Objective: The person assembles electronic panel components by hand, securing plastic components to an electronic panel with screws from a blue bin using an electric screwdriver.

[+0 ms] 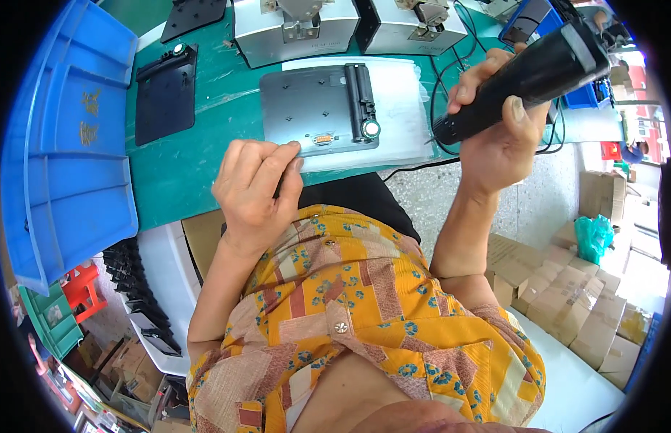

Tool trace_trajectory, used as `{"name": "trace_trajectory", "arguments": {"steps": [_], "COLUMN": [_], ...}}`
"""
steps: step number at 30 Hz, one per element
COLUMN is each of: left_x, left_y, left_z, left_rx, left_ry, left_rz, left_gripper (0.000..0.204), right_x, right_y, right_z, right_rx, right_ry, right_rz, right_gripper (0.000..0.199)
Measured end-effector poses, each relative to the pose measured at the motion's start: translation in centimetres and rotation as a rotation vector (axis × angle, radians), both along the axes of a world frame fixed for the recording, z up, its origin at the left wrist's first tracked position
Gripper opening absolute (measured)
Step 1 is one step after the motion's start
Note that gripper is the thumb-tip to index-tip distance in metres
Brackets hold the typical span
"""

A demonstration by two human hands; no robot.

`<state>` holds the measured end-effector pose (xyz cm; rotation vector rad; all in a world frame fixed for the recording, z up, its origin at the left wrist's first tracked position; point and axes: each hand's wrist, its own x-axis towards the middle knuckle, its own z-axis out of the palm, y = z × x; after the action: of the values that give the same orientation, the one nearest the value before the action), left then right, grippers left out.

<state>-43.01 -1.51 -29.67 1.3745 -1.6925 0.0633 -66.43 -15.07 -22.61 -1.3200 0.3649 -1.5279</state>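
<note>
A black electric screwdriver (523, 79) is gripped in my right hand (505, 137), raised off the right side of the table with its tip toward the lower left. A flat black panel (296, 108) lies on a white sheet before me. Along its right side runs a black bar with a round silver-and-green end piece (370, 129), and a small orange-and-metal connector (323, 138) shows near its front edge. At the panel's near left corner is my left hand (260, 177), thumb and forefinger pinched together. Whatever they may hold is too small to tell.
Another black panel (166, 108) lies to the left on the green table mat (224, 94). Two silver metal boxes (296, 40) with clamps stand at the back. Stacked blue bins (90, 144) border the left side. Dark cables run at the right; cardboard boxes (566, 296) sit beyond.
</note>
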Motion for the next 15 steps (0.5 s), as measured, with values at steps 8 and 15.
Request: {"name": "trace_trajectory", "arguments": {"steps": [8,15], "left_x": [-0.2,-0.2], "left_y": [0.6,0.7], "left_z": [-0.1,-0.2], "left_rx": [0.034,0.05], "left_ry": [-0.006,-0.064], "left_rz": [0.009,0.095], "left_gripper": [0.032,0.045], "right_x": [2.1,2.1], "right_y": [-0.3,1.8], "right_z": [-3.1,-1.3], "right_rx": [-0.188,0.031], "right_ry": [0.002,0.208], "right_rz": [-0.268,-0.243], "right_gripper": [0.058,0.047]}}
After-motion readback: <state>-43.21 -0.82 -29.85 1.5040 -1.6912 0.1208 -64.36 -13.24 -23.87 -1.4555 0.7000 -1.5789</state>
